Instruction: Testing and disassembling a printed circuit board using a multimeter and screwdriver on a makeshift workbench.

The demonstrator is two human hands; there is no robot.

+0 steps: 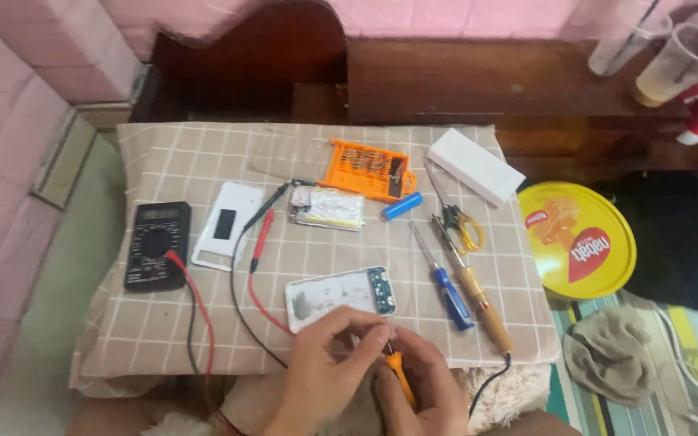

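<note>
My left hand (329, 355) and my right hand (422, 379) meet at the near edge of a small table covered with a beige checked cloth (203, 153). The right hand grips a small orange-handled screwdriver (400, 375). The left hand's fingertips pinch at its tip; whatever tiny part sits there is hidden. Just beyond the fingers lies an opened white device shell (337, 295) with a small green circuit board at its right end.
On the cloth lie a black multimeter (157, 245) with red and black leads, a white back cover (228, 224), a silver battery pack (327, 207), an orange bit set (369, 169), a blue cylindrical cell (401, 206), scissors, a blue screwdriver (446, 282), a soldering iron (478, 299), a white box (475, 165). A yellow round tin (579, 238) sits right.
</note>
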